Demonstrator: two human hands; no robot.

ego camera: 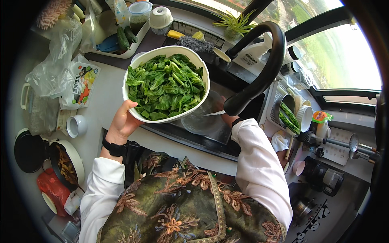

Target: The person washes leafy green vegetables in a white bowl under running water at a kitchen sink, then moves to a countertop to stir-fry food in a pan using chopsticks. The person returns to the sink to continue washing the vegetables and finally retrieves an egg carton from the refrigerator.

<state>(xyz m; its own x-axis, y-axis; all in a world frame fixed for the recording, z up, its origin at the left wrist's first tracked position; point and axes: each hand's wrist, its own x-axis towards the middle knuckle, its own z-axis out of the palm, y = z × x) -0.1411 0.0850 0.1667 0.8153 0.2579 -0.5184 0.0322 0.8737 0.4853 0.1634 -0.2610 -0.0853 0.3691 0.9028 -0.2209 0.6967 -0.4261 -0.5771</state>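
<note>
My left hand [125, 118] grips the near-left rim of a white plastic bowl [208, 83], thumb over the edge. Leafy greens [165, 86] fill that bowl, which is held above the left part of the dark sink [194, 140]. Down in the sink, a clear round basin [197, 123] is partly covered by the bowl. A thin stream of water [215, 113] runs below the head of the black faucet [273, 60]. My right hand [227, 119] reaches to the basin's right side; the faucet head hides much of it, and its fingers are unclear.
Cucumbers [122, 38] lie in a tray behind the bowl. On the left counter are a pack of kitchen paper [83, 83], a white cup [76, 126] and an open-lidded cooker [74, 158] holding food. A dish rack [273, 104] stands right of the sink.
</note>
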